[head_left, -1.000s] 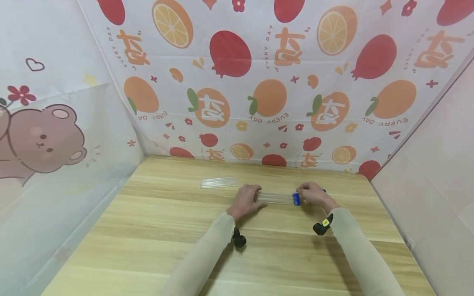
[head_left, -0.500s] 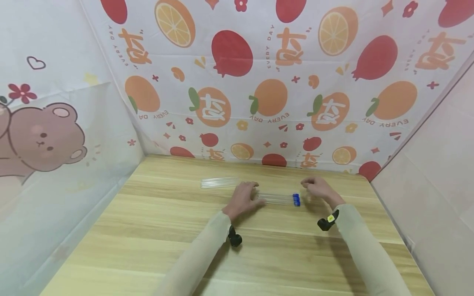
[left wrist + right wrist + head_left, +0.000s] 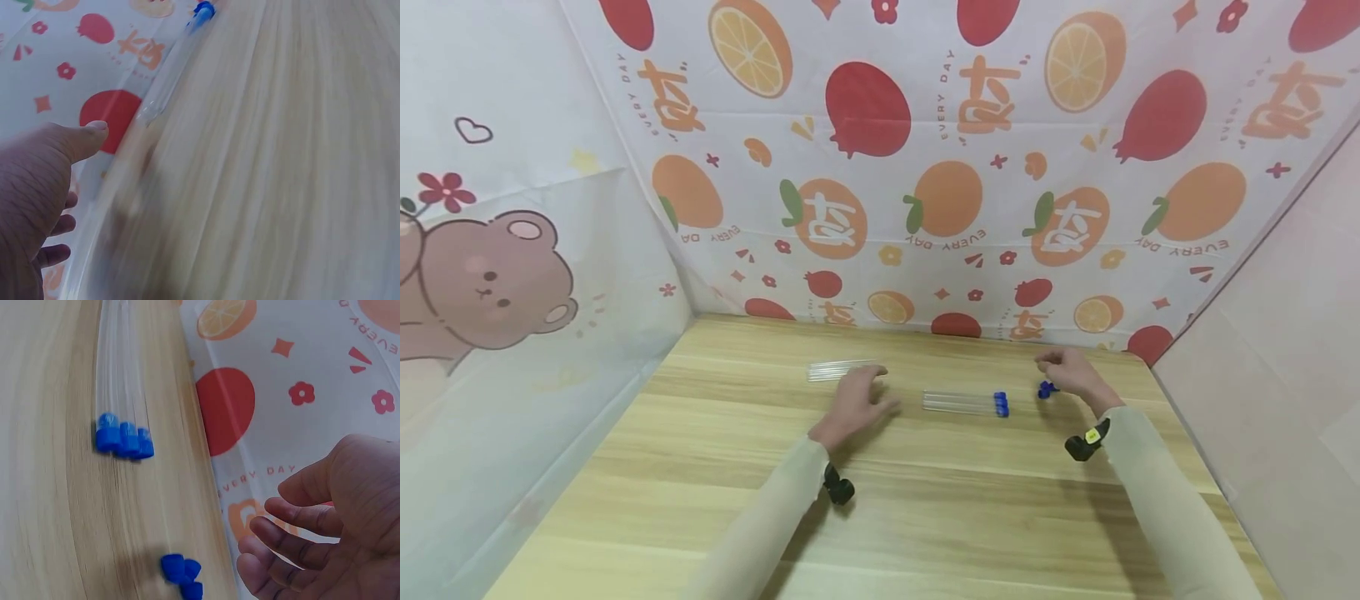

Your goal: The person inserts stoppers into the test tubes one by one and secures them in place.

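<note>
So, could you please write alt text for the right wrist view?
The right hand hovers with loosely curled fingers, holding nothing, above loose blue caps on a wooden table. Farther off lie three clear tubes with blue caps.

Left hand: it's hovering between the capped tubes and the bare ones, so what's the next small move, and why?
Probably slide the left hand on to the uncapped clear tubes just beyond its fingers and pick one up. Three capped tubes already lie together, and the right hand is open right beside the loose blue caps, so a bare tube looks like the missing piece.
</note>
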### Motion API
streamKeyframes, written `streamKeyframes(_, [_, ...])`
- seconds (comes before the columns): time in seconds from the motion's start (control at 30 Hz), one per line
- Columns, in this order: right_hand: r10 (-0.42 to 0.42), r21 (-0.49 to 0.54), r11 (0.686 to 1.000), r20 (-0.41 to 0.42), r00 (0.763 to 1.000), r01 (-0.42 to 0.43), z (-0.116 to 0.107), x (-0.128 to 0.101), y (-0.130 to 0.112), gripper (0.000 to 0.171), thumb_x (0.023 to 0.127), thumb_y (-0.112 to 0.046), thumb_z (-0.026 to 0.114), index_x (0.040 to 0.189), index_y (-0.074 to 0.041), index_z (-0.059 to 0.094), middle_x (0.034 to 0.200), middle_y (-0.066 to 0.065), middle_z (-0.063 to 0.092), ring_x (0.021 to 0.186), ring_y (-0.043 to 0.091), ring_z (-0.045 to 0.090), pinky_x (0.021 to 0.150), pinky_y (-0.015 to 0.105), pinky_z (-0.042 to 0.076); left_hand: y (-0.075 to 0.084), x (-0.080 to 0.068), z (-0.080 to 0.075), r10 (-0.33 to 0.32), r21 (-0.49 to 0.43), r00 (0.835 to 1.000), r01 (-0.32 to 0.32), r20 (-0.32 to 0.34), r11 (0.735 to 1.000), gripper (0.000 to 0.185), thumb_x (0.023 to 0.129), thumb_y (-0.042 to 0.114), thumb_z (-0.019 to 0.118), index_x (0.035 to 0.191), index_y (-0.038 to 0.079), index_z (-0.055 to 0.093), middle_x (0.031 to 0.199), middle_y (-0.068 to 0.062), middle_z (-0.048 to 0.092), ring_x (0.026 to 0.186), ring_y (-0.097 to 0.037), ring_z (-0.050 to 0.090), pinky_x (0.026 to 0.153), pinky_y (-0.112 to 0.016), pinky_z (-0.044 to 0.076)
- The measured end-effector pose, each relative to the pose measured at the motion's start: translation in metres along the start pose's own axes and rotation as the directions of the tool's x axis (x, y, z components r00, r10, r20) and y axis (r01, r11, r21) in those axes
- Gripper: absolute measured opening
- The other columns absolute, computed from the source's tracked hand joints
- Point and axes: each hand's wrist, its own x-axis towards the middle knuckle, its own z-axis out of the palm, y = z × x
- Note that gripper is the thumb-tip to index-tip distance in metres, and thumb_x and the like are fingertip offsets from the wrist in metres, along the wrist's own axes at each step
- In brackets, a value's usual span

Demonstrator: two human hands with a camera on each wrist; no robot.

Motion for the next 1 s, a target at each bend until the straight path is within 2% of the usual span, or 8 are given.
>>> streamKeyframes(0.17, [0.004,-0.009,1.0,-0.028,1.0,-0.004,-0.002,0.0,0.006,0.043,0.104,-0.02,0.047,0.136,0.007,0.054,0.138,0.033,0.056,0.127,0.047,0.055,0.101,0.055,0.052,-0.007,-0.009,-0.018,0.002,0.026,1.0,-0.002,-0.031,1.0,0.056,0.087,0.031,0.08,0.13,0.0,0.061,0.132,-0.019,0.066,0.127,-0.04,0.057,0.114,-0.057,0.041])
streamKeyframes(0.3, [0.017,-0.034,0.999,-0.059,0.998,-0.019,-0.003,0.001,0.013,0.037,0.1,-0.019,0.051,0.124,0.007,0.061,0.126,0.029,0.062,0.111,0.039,0.061,0.088,0.044,0.056,-0.014,-0.016,-0.03,-0.009,0.046,0.999,0.011,-0.037,0.999,0.056,0.088,0.031,0.079,0.131,0.0,0.06,0.134,-0.02,0.066,0.128,-0.04,0.056,0.114,-0.058,0.041])
streamKeyframes(0.37, [0.036,-0.034,0.999,-0.068,0.997,-0.038,-0.003,0.0,0.015,0.032,0.099,-0.02,0.054,0.114,0.006,0.064,0.112,0.022,0.066,0.096,0.028,0.062,0.079,0.035,0.056,-0.018,-0.019,-0.036,-0.009,0.061,0.999,0.011,-0.044,0.998,0.056,0.088,0.032,0.078,0.131,0.0,0.06,0.133,-0.02,0.066,0.128,-0.04,0.056,0.113,-0.059,0.041])
streamKeyframes(0.43, [0.072,-0.023,0.997,-0.068,0.995,-0.073,-0.003,0.001,0.017,0.026,0.099,-0.021,0.055,0.097,0.002,0.066,0.091,0.011,0.066,0.079,0.02,0.058,0.072,0.031,0.056,-0.023,-0.023,-0.041,-0.01,0.07,0.998,0.014,-0.055,0.997,0.056,0.088,0.031,0.078,0.131,0.0,0.06,0.133,-0.02,0.066,0.128,-0.04,0.056,0.113,-0.059,0.042])
streamKeyframes(0.5, [0.117,-0.004,0.993,-0.062,0.991,-0.117,-0.003,0.003,0.019,0.029,0.1,-0.024,0.057,0.08,-0.004,0.063,0.075,0.001,0.06,0.068,0.014,0.053,0.07,0.031,0.056,-0.027,-0.026,-0.047,-0.008,0.083,0.998,0.014,-0.07,0.996,0.056,0.088,0.032,0.079,0.13,-0.001,0.06,0.132,-0.02,0.066,0.127,-0.04,0.057,0.112,-0.059,0.042])
streamKeyframes(0.6, [0.177,0.009,0.984,-0.038,0.983,-0.177,0.0,0.006,0.023,0.04,0.101,-0.029,0.057,0.064,-0.012,0.055,0.059,-0.006,0.052,0.059,0.012,0.05,0.069,0.032,0.056,-0.033,-0.032,-0.054,-0.005,0.091,0.995,0.014,-0.095,0.996,0.057,0.087,0.031,0.08,0.129,-0.002,0.061,0.13,-0.021,0.067,0.126,-0.041,0.058,0.111,-0.059,0.043])
streamKeyframes(0.8, [0.253,0.018,0.967,0.012,0.967,-0.253,0.009,0.01,0.028,0.049,0.099,-0.035,0.06,0.055,-0.017,0.05,0.05,-0.007,0.045,0.05,0.01,0.044,0.051,0.026,0.043,-0.044,-0.041,-0.066,0.008,0.111,0.992,0.007,-0.126,0.994,0.057,0.085,0.03,0.082,0.126,-0.004,0.063,0.126,-0.022,0.069,0.12,-0.042,0.061,0.107,-0.058,0.047])
streamKeyframes(1.0, [0.304,-0.001,0.953,-0.004,0.953,-0.304,0.016,0.012,0.031,0.048,0.098,-0.037,0.062,0.056,-0.015,0.053,0.051,-0.005,0.049,0.049,0.01,0.046,0.049,0.024,0.041,-0.056,-0.049,-0.071,0.0,0.127,0.991,0.017,-0.13,0.992,0.055,0.084,0.029,0.083,0.125,-0.003,0.063,0.123,-0.021,0.07,0.118,-0.041,0.062,0.106,-0.057,0.048])
